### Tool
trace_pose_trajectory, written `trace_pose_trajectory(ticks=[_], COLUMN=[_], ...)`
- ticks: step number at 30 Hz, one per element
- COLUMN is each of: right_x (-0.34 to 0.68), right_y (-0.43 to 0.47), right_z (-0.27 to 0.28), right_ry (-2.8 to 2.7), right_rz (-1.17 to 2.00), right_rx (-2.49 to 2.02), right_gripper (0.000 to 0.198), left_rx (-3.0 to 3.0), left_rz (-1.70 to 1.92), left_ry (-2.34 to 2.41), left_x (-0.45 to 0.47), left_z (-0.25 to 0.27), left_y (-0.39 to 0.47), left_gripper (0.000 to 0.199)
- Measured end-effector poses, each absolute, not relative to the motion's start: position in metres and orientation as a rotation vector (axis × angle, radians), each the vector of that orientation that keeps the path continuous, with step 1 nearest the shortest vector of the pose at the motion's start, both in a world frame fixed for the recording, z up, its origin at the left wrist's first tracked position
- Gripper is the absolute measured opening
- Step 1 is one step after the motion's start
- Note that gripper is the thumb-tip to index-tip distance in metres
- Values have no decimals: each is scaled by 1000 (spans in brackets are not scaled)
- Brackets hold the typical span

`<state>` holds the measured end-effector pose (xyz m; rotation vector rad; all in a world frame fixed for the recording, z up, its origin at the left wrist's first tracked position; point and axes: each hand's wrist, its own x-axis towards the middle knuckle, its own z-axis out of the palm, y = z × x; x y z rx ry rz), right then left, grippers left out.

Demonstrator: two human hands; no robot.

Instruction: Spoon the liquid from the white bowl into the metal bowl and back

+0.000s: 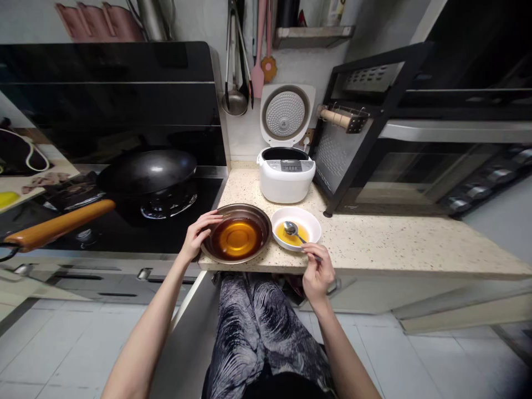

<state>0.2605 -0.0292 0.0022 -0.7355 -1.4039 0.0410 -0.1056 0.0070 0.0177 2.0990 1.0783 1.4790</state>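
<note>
A wide brown metal bowl (266,221) of dark amber liquid stands at the counter's front left edge. My left hand (197,235) holds its left rim, fingers reaching over the edge. Touching or nearly touching its right side is a smaller white bowl (316,228) with a little yellow-orange liquid. Between thumb and fingers, my right hand (319,271) grips the handle of a metal spoon (291,228). The spoon's head is inside the white bowl, tilted, over the liquid; whether it dips in I cannot tell.
Behind the bowls, a white rice cooker (286,185) has its lid raised. At left, a black wok (149,172) sits on the stove, its wooden handle (62,224) jutting forward. An oven (415,172) and black rack fill the right. Utensils (235,102) hang on the wall.
</note>
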Motion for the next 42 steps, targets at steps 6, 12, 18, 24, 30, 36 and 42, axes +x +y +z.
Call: trace_pose_trajectory(ticks=[6,12,18,24,30,36,42], right_x=[267,273,269,250,221,197,187], right_y=[-27,-25,-26,-36,-45,-43,-38], right_z=[1,-6,-4,9,20,17,7], right_ry=[-1631,-1808,-1721,-1321,-1229,-1318,-1351], right_rz=[-123,-225,-162,59,295,523,631], right_rx=[-620,-577,-611,-724,-661,-666,-694], right_gripper=[33,46,35,15,12,15,15], left_rx=[2094,2097,2106,2096,2095,2101,2098], left_rz=[1491,1484,1502,1527,1520,1514,1520], left_ry=[1075,1071,1043,1022,1030,1020,1026], left_x=[-105,-106,-106,-105,-105,-105,-104], left_z=[18,16,15,13,15,16,15], left_y=[7,8,9,11,10,10,10], left_gripper=[36,36,36,35,36,35,35])
